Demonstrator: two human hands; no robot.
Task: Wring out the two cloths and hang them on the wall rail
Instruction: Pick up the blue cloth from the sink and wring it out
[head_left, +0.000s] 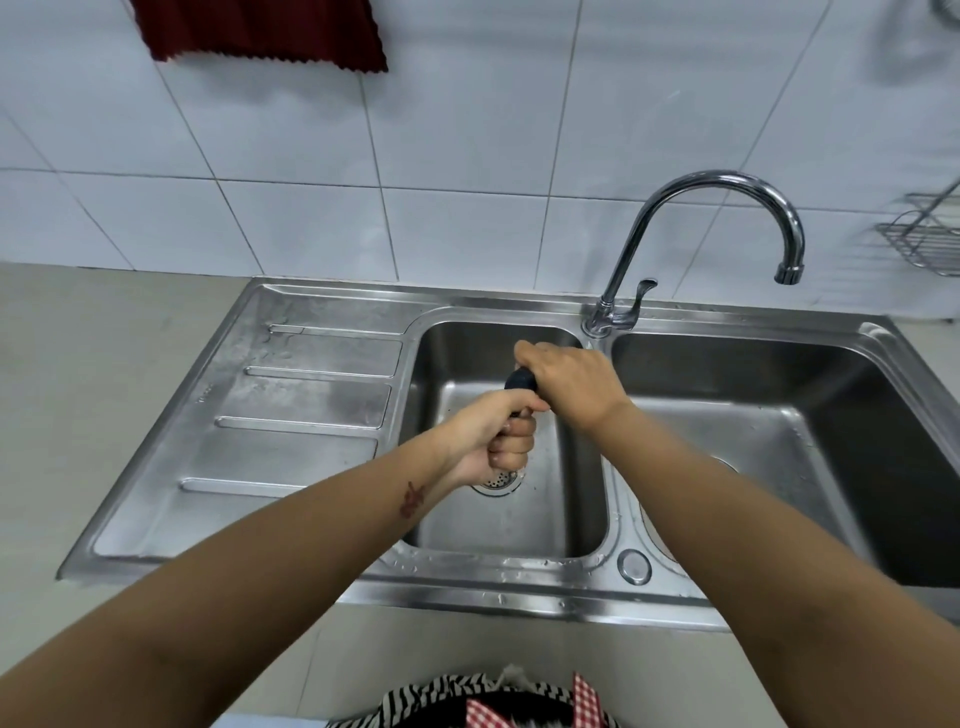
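Note:
A dark blue cloth (521, 381), twisted into a tight roll, is held over the left basin of the steel sink (332, 306). My left hand (501, 436) grips its near end and my right hand (569, 382) grips its far end; only a short stretch of cloth shows between them. A dark red cloth (260, 31) hangs on the tiled wall at the top left; the rail itself is out of view.
The curved tap (727, 187) rises behind the basins with its spout over the right basin. A ribbed drainboard (291, 415) lies left of the basins. A wire rack (924, 244) hangs on the wall at far right. A round strainer (496, 480) sits in the left basin.

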